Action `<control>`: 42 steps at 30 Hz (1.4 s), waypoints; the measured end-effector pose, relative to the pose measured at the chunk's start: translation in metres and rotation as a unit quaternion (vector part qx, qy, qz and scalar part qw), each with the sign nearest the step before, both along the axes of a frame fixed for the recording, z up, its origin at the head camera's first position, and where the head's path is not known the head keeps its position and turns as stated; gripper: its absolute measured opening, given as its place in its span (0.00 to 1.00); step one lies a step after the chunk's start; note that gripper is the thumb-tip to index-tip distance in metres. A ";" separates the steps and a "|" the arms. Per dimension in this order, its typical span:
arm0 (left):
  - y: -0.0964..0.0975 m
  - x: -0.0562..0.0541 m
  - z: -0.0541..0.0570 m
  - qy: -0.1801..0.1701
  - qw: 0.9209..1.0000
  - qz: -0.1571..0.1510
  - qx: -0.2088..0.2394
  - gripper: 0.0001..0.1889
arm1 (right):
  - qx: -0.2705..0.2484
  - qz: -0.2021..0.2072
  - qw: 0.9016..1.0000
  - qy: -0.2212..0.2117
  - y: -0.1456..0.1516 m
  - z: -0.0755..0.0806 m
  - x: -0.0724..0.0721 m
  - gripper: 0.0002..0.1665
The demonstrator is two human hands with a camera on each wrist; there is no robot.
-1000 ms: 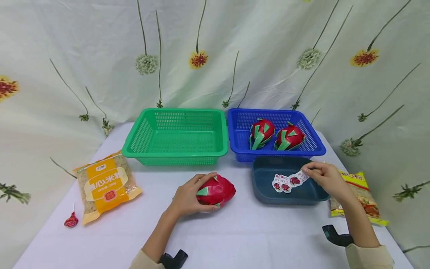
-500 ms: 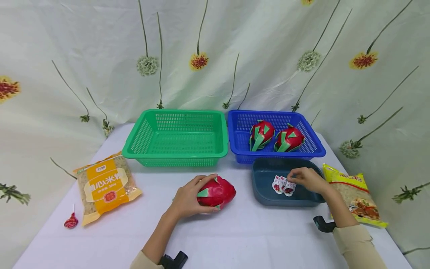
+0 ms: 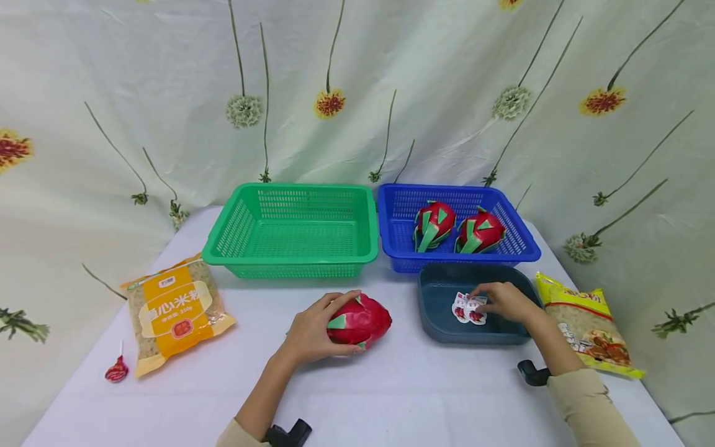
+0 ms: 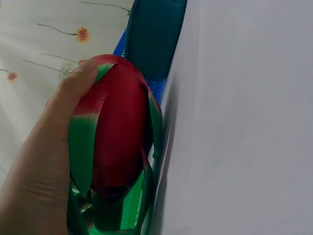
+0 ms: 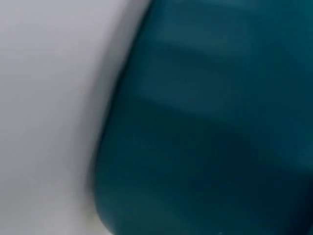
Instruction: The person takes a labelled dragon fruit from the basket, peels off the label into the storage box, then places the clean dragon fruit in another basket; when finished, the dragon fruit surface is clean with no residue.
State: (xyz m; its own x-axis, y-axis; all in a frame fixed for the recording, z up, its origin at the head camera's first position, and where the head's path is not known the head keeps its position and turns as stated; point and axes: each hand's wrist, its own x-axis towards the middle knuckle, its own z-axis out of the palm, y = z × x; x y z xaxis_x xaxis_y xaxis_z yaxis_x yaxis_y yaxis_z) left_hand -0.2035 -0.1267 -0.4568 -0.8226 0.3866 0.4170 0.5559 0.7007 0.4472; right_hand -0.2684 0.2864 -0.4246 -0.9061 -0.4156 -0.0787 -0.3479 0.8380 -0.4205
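My left hand (image 3: pixel 317 329) grips a red toy dragon fruit (image 3: pixel 360 321) with green scales, lying on its side on the white cloth. In the left wrist view, the thumb (image 4: pixel 76 88) lies along the dragon fruit (image 4: pixel 120 132). Inside a dark teal tray (image 3: pixel 447 336), small white labels (image 3: pixel 460 308) printed with red dragon fruit overlap one another. My right hand (image 3: pixel 505 302) reaches in over the tray's right side, thumb and forefinger pinching the rightmost label (image 3: pixel 476 316) at its top. The right wrist view catches only the blurred teal tray (image 5: pixel 195 147); the hand is out of it.
A green basket (image 3: pixel 290 271) stands behind the left hand. Beside it, a blue basket (image 3: pixel 463 256) holds two dragon fruits (image 3: pixel 434 223). A yellow-labelled bag (image 3: pixel 179 313) and a lollipop (image 3: pixel 117 370) lie left; another yellow bag (image 3: pixel 594 329) lies right of the tray.
My right hand has moved left into the tray, bringing the pinched label back onto the others; the labels now overlap more closely. The left hand and its dragon fruit stay in place.
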 end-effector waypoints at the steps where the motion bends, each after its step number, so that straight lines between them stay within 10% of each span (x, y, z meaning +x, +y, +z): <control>1: 0.000 0.000 0.000 0.002 1.000 -0.002 0.001 0.47 | 0.006 0.004 1.000 0.004 0.000 -0.001 0.000 0.16; 42: 0.001 0.000 0.000 -0.006 1.000 -0.001 -0.009 0.47 | 0.077 0.022 0.996 -0.046 0.010 -0.013 0.009 0.46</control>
